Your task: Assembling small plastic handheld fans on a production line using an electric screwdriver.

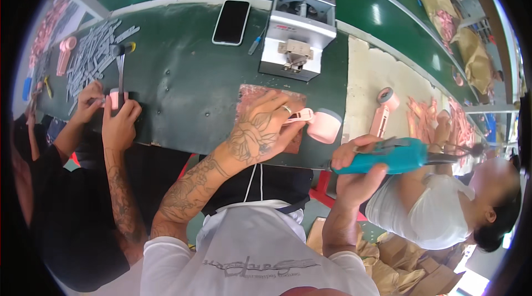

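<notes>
My left hand (257, 130), a ring on one finger, grips the slim arm of a pink plastic device with a cup-shaped, grey-rimmed head (324, 126). It holds the device over a worn reddish mat (248, 95) on the table. My right hand (354, 179) is closed around a teal electric screwdriver (388, 156), which lies roughly level with its metal end toward the right. The screwdriver is apart from the device. Beyond the mat stands a grey box-shaped screw feeder (299, 33).
A phone (231, 22) and small blue screwdriver (255, 45) lie near the feeder. Grey strips (91, 55) are heaped left, beside a co-worker's hands (119, 124). Another pink device (380, 116) and pink parts (424, 119) lie right, near a person in white (421, 207).
</notes>
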Demonstrator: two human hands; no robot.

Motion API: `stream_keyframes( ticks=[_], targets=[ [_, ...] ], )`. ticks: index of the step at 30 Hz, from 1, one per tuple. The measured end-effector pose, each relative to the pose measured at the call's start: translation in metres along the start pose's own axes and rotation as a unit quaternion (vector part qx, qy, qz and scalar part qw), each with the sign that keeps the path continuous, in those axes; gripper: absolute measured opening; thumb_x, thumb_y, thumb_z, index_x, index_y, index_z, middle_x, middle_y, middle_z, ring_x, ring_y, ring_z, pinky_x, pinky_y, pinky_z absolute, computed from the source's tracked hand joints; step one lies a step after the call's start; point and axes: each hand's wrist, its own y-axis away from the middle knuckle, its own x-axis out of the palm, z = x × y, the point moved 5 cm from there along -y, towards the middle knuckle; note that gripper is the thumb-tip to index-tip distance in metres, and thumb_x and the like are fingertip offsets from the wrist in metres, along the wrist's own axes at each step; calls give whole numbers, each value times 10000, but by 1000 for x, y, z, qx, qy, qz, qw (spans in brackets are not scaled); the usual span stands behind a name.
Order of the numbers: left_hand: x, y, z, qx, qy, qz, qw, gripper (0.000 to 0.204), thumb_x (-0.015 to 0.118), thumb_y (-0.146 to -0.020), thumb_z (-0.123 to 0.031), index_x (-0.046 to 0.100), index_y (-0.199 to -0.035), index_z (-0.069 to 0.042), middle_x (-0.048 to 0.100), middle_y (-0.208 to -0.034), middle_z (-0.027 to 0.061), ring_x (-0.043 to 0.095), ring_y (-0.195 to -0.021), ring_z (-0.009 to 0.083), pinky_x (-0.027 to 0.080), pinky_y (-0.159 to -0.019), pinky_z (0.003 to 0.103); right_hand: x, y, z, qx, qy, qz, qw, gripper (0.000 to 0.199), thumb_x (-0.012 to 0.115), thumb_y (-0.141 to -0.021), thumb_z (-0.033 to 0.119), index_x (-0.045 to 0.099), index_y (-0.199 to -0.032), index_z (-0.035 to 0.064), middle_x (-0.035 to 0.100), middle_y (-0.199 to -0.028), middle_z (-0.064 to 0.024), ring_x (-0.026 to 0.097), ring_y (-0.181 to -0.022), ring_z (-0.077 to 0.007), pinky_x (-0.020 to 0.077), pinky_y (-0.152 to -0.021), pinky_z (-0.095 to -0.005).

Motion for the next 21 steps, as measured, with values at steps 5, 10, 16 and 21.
stream_keyframes(
  ticks=[5, 10, 16, 21],
  targets=[
    [-5, 15, 32, -16, 2, 33, 999, 251, 694, -925, -285, 743, -1116, -131, 659, -1082, 93, 634, -1051, 342, 492, -977, 480, 45, -51, 17, -53, -96, 67, 992, 786, 471, -949, 775, 569, -1199, 36, 491, -663, -40, 466, -556, -169, 379, -518, -326],
    [-4, 1, 38, -47, -28, 99, 994, 257, 636, -969, -328, 755, -1123, -160, 628, -1086, 63, 580, -1100, 314, 429, -1001, 507, 106, -122, 2, -125, 31, 39, 991, 606, 576, -1010, 592, 595, -1138, -1, 532, -704, -50, 561, -637, -194, 471, -595, -336],
    [2, 10, 42, -3, -28, 4, 1000, 197, 659, -954, -289, 764, -1073, -173, 671, -1057, 10, 586, -1003, 269, 416, -883, 446, 121, -149, -44, -151, 53, 79, 984, 311, 609, -1062, 307, 602, -1046, -3, 612, -719, -26, 588, -648, -116, 457, -624, -271],
    [7, 10, 42, -26, -7, 20, 999, 227, 631, -963, -321, 789, -1018, -167, 673, -1033, 63, 577, -1034, 302, 427, -956, 476, 115, -145, -55, -167, 72, 91, 979, 352, 577, -1076, 353, 548, -1023, 6, 578, -740, -74, 590, -643, -190, 492, -597, -321]
  ],
)
